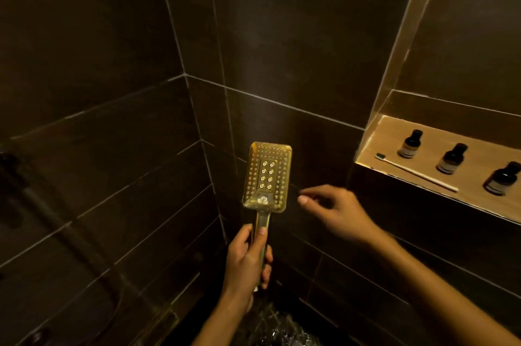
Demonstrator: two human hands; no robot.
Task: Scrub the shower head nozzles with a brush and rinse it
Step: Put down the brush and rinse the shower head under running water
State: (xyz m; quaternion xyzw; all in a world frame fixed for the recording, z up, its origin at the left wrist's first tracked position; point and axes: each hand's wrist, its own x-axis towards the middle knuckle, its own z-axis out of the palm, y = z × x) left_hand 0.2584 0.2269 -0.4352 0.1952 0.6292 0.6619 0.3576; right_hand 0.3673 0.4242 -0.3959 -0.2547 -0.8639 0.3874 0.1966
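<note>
The left hand (248,261) clenches the shower head (267,176) by its handle, nozzles facing the camera. The right hand (335,213) hangs released and empty beside it. Scrubbing seems not begun; next, fetch the brush (417,172) from the niche (375,148).

1. The shower head (267,176) is shiny gold, with a grid of small dots all over its face and 8 bigger ringed nozzles in 2 columns down the middle.
2. Wall tiles (112,35) are dark brown with pale grout lines.
3. The niche shelf (394,173) is a warm tan.
4. The 3 bottles (410,144) are dark amber with black caps.
5. The toothbrush (417,173) is cream with greyish bristles.
</note>
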